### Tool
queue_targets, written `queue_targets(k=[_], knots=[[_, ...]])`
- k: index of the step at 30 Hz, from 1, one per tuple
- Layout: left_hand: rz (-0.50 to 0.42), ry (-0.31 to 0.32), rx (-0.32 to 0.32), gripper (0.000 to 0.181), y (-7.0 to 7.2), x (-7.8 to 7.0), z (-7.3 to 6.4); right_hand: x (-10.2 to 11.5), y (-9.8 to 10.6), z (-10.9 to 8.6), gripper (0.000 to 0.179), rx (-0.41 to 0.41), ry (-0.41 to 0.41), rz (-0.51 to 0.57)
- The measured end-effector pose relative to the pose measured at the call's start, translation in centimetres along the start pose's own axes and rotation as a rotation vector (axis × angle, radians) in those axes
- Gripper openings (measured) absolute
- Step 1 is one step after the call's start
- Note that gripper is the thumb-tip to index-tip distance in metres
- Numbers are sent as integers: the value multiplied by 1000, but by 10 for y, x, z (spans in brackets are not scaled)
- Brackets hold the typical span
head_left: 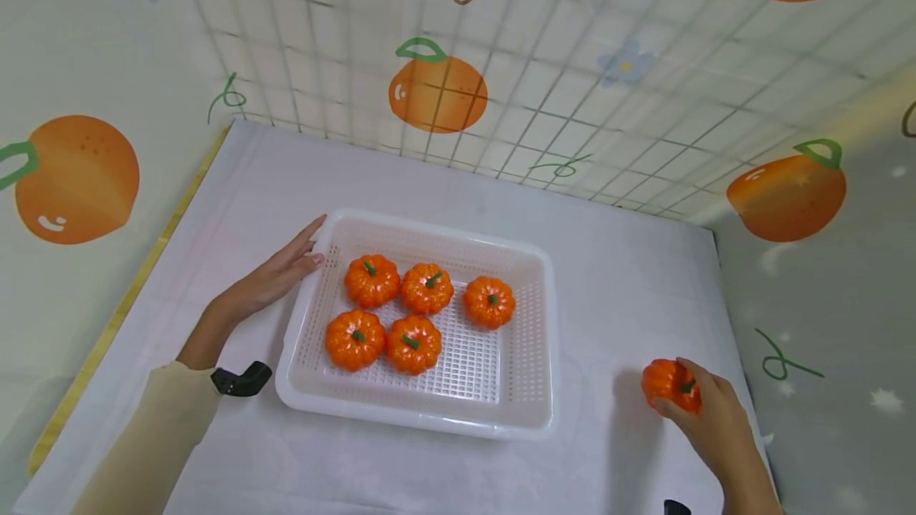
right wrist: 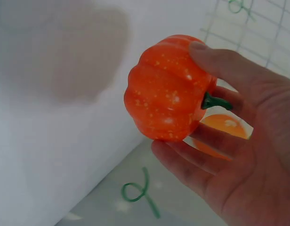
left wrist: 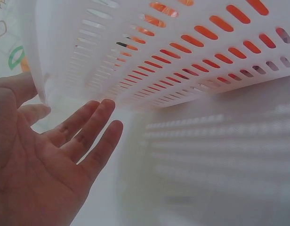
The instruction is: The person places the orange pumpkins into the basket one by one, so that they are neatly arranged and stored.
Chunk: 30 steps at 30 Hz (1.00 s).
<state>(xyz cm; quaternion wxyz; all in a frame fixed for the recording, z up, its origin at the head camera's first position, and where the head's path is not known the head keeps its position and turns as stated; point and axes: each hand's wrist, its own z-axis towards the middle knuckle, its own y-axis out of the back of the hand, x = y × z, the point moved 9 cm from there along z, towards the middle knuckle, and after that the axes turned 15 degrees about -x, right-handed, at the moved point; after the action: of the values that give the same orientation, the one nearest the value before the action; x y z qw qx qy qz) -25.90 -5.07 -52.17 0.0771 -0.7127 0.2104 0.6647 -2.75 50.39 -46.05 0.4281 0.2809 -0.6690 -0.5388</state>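
In the head view, a white plastic basket (head_left: 429, 418) holds several small orange pumpkins with green stems, among them one pumpkin (head_left: 489, 303) apart on the right. My left hand (head_left: 268, 280) touches the basket's left rim near the far corner. Its fingers (left wrist: 95, 150) are spread and fairly straight beside the slotted wall (left wrist: 135, 89) in the left wrist view. Away to the right of the basket, my right hand (head_left: 716, 412) holds another pumpkin (right wrist: 168, 89) between thumb and fingers. That pumpkin is above the table, its stem turned toward the palm.
A white cloth covers the table (head_left: 587, 261). At the back stands a grid panel (head_left: 529, 102) behind a sheer curtain printed with oranges. Curtained sides close in at the left and right, and a yellow strip (head_left: 136, 284) runs along the left edge.
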Motion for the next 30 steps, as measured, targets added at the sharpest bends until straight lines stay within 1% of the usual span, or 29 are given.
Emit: queue_targets(k=[2, 6, 16, 22, 27, 30], knots=[[-2, 1, 2, 65, 0, 0, 0, 13, 6, 0, 78, -34, 48, 9], [-3, 6, 4, 65, 0, 0, -1, 35, 16, 1, 76, -77, 123, 30], [15, 15, -6, 65, 0, 0, 1, 84, 35, 5, 74, -143, 224, 72], [8, 22, -7, 65, 1, 1, 1, 117, 44, 4, 73, -167, 307, 100], [5, 13, -2, 65, 1, 1, 0, 143, 42, 2, 74, -162, 361, 135], [5, 8, -3, 65, 1, 1, 0, 160, 41, 0, 73, -160, 407, 152]])
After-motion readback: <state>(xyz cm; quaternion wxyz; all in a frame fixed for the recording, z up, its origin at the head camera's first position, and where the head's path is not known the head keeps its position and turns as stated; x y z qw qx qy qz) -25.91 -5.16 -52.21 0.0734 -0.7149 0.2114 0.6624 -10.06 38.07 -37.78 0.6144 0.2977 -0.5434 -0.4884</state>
